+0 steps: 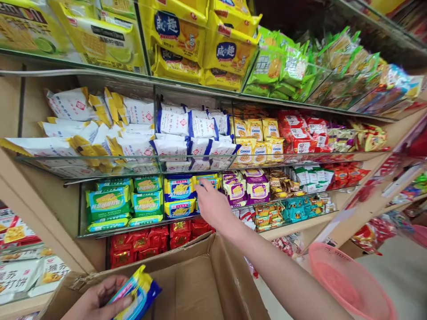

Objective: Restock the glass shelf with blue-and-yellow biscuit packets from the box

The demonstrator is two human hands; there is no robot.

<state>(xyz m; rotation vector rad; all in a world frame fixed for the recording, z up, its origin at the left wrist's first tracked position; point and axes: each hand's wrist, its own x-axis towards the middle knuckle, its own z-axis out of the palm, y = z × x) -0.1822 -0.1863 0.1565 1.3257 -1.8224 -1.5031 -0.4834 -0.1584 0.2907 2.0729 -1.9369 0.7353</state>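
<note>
My left hand (100, 297) is closed round a blue and yellow cracker packet (135, 294), holding it over the near left edge of an open cardboard box (196, 289). On the lower shelf, my right hand (213, 205) reaches in with bent fingers and grips a matching cracker packet (213, 178) at the top of its stack; the hand hides part of it. Directly left of that hand stand more blue and yellow cracker packets (180, 189). Green cracker packets (108, 200) fill the section to their left, and purple and cream packets (257, 192) the one to the right.
Glass dividers and a glass shelf front (196, 164) run above my right hand. White snack packets (173, 122) and yellow cookie packets (255, 129) fill the shelf above. Red packets (140, 242) lie below. A pink plastic basket (347, 280) stands at the right.
</note>
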